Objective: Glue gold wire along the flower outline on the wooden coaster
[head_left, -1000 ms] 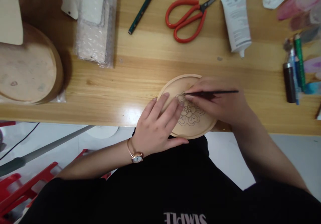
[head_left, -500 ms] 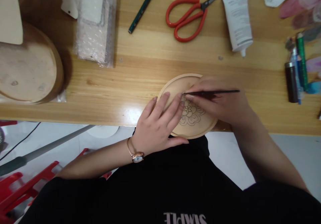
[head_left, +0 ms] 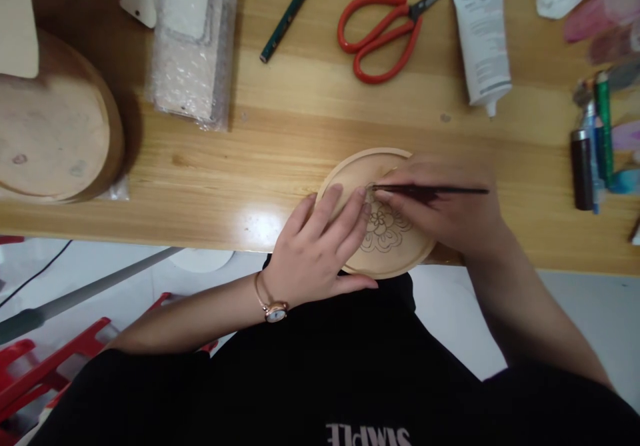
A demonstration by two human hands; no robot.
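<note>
A right hand [head_left: 445, 216] pinches a thin brush [head_left: 430, 191] in its fingers, tip on the flower outline of a round wooden disc [head_left: 377, 216] at the bench [head_left: 280, 146] edge; the left hand [head_left: 320, 249], fingers spread flat, touches the disc beside the tip.

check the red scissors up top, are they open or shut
Shut. The red scissors lie flat on the table with the two blades together in a single point and the handle loops side by side.

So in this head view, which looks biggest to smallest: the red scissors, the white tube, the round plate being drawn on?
1. Plate, though hands cover part.
2. Scissors and tube: too alike to rank.
</note>
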